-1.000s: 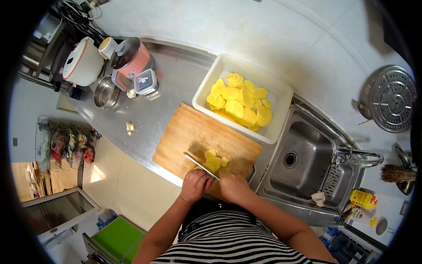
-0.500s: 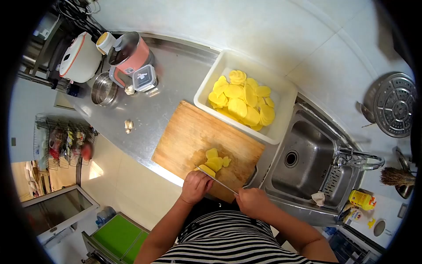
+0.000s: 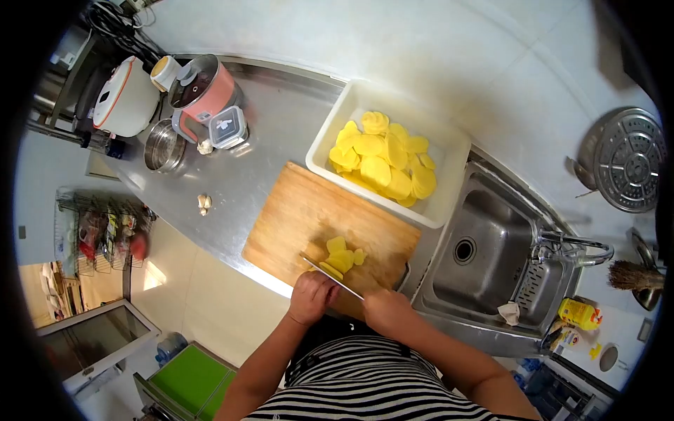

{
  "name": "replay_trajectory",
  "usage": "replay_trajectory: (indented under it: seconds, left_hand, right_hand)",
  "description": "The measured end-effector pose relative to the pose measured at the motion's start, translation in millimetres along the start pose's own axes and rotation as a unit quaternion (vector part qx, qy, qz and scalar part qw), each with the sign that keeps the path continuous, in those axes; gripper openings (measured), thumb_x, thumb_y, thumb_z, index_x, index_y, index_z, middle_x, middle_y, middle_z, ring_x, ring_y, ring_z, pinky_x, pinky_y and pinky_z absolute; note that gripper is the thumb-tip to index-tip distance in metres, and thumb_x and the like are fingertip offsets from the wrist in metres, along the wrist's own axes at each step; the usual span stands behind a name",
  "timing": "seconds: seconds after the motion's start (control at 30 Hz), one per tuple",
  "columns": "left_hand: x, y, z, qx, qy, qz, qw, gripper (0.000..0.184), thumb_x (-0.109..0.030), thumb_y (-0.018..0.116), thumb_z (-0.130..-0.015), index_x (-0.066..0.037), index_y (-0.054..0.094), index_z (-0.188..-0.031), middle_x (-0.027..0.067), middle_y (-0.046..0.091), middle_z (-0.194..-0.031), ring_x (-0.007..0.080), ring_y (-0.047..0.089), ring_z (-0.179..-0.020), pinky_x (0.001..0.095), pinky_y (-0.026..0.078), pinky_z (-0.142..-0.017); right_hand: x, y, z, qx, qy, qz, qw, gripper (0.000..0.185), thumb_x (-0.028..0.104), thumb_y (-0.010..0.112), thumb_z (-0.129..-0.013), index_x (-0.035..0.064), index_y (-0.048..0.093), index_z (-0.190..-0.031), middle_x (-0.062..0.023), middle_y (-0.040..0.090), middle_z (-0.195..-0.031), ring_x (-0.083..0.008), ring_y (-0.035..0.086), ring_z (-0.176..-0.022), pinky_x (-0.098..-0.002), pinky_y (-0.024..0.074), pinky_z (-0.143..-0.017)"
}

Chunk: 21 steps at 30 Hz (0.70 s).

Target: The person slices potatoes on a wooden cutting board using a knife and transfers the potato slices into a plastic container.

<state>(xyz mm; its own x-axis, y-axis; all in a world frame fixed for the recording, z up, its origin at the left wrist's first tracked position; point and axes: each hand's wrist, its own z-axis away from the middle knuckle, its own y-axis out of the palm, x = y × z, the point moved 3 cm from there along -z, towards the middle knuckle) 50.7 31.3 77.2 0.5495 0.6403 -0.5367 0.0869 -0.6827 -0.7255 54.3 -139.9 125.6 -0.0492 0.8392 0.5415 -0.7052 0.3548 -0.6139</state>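
Observation:
My right hand (image 3: 388, 311) is closed round the handle of a kitchen knife (image 3: 335, 276), whose blade slants up and left across the near edge of the wooden cutting board (image 3: 281, 217). Right beside the blade, my left hand (image 3: 313, 296) has its fingers curled on a peeled yellow potato (image 3: 330, 269), mostly hidden by the fingers and the knife. Several cut potato slices (image 3: 339, 256) lie on the board just past the blade. Beyond the board stands a white plastic tub (image 3: 330, 116) holding a heap of yellow potato slices (image 3: 382, 158).
To the right is a steel sink (image 3: 449, 274) with a faucet (image 3: 576, 245). On the left counter are garlic cloves (image 3: 203, 203), a steel bowl (image 3: 165, 146), a pink electric pot (image 3: 214, 91), a lidded box (image 3: 228, 128) and a white rice cooker (image 3: 126, 98).
My right hand and the knife have shifted left and slightly up, so the blade tip reaches farther over the board. My left hand stays about where it was.

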Motion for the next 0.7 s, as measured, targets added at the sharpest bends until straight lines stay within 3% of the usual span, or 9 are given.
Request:
replay_trajectory:
  seconds: [0.33, 0.5, 0.7]
  left_hand:
    - [2.0, 1.8, 1.5, 0.005, -0.013, 0.007, 1.000, 0.027, -0.004, 0.074, -0.064, -0.006, 0.059, -0.087, 0.0098, 0.058, -0.087, 0.0275, 0.057, -0.076, 0.0374, 0.046, -0.068]
    - [-1.0, -2.4, -0.8, 0.017, -0.010, -0.004, 1.000, 0.027, -0.005, 0.074, -0.065, -0.006, 0.059, -0.088, 0.0103, 0.058, -0.090, 0.0283, 0.057, -0.078, 0.0379, 0.046, -0.069]
    - [-3.1, -0.4, 2.8, 0.003, -0.001, -0.025, 1.000, 0.027, -0.006, 0.073, -0.068, -0.005, 0.057, -0.090, 0.0106, 0.057, -0.092, 0.0294, 0.057, -0.082, 0.0391, 0.047, -0.073]
  right_hand:
    - [-2.1, 11.9, -21.8, -0.011, -0.010, 0.012, 1.000, 0.019, 0.015, 0.052, -0.077, -0.0002, 0.063, -0.077, -0.0231, 0.063, -0.072, -0.0400, 0.063, -0.069, -0.0478, 0.0504, -0.063]
    - [-17.5, 40.7, -40.7, -0.068, -0.007, -0.010, 0.998, 0.022, 0.019, 0.052, -0.081, 0.0006, 0.063, -0.078, -0.0243, 0.062, -0.073, -0.0409, 0.063, -0.070, -0.0490, 0.0499, -0.064]
    - [-26.0, 21.7, -34.7, -0.040, -0.040, 0.028, 0.998, 0.024, 0.023, 0.052, -0.084, 0.0014, 0.063, -0.079, -0.0223, 0.063, -0.074, -0.0395, 0.063, -0.070, -0.0486, 0.0492, -0.065]
